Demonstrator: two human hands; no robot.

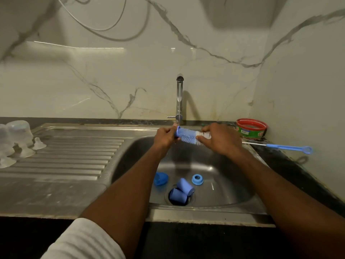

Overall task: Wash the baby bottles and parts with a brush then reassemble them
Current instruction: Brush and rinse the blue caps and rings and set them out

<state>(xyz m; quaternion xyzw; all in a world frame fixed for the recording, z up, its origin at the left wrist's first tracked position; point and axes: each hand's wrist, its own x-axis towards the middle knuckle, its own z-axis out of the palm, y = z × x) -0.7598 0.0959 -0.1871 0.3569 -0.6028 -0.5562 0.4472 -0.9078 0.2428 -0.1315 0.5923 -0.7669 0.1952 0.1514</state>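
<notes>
Over the steel sink (pixel 233 184), under the running tap (pixel 179 98), both hands hold a blue and white bottle brush (pixel 187 136). My left hand (pixel 165 136) grips its blue end. My right hand (pixel 221 140) closes round its white bristle end. At the bottom of the sink lie a blue cap (pixel 160 178), a blue ring (pixel 197 179) and two blue cylindrical parts (pixel 182 191) over the drain. Clear bottles (pixel 17 131) stand upside down on the drainboard at far left, with clear teats (pixel 38 143) beside them.
A thin blue-handled teat brush (pixel 280 146) lies on the dark counter right of the sink. A red and green soap tub (pixel 251 129) sits in the back right corner. The ridged drainboard (pixel 74 156) stretches left. Marble walls close in behind and at right.
</notes>
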